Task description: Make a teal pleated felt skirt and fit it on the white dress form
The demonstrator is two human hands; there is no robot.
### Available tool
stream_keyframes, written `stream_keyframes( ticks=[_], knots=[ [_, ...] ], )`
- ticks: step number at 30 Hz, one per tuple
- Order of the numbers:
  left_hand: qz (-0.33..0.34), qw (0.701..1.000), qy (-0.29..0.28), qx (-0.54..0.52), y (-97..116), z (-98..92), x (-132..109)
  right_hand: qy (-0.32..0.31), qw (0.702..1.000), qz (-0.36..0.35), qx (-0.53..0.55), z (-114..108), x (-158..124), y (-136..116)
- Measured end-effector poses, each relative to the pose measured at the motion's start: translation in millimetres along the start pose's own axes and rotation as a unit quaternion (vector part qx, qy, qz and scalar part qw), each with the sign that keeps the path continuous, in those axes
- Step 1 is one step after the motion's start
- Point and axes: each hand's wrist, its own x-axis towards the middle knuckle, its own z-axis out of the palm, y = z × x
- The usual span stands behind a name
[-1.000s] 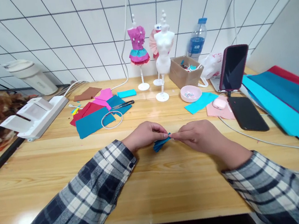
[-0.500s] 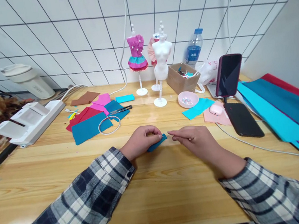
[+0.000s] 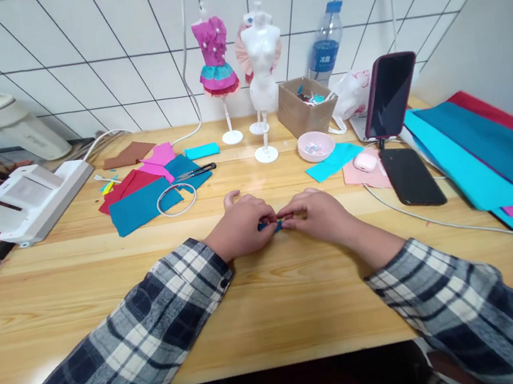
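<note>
A small piece of dark teal cloth point(image 3: 269, 224), mostly hidden by fingers, is held above the middle of the wooden table. My left hand point(image 3: 242, 225) pinches it between thumb and fingers. From the other side, my right hand point(image 3: 321, 215) has its thumb and fingertips closed at the cloth's right end, and the fingertips of both hands nearly touch. Whether a needle or thread is between the right fingertips is too small to tell.
Teal cloth point(image 3: 139, 207), a white ring point(image 3: 160, 208) and snips point(image 3: 199, 170) lie left of centre. Behind stand a dressed mannequin point(image 3: 215, 55) and a bare one point(image 3: 259, 55). A pink bowl point(image 3: 316, 147), box point(image 3: 305, 113) and phones point(image 3: 412, 177) are right.
My right hand has moved left to the cloth, where its fingers now close. The cloth is more covered by my fingers. The camera view has tilted downward.
</note>
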Motion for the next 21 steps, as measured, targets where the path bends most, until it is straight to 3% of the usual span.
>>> stream_keyframes(
  ticks=[10, 16, 21],
  knots=[
    [0.023, 0.999, 0.016, 0.045, -12.0, -17.0, -6.3, 0.036, 0.999, 0.036, -0.004, 1.9, 3.2, 1.4],
    [0.08, 0.989, 0.054, 0.112, -13.5, -14.6, -8.7, 0.043, 0.996, -0.051, -0.052, 2.6, -3.4, 8.0],
    [0.153, 0.957, 0.093, 0.227, -6.6, -12.2, -14.5, 0.024, 0.988, -0.098, -0.121, -1.7, -11.5, 6.3]
  ],
)
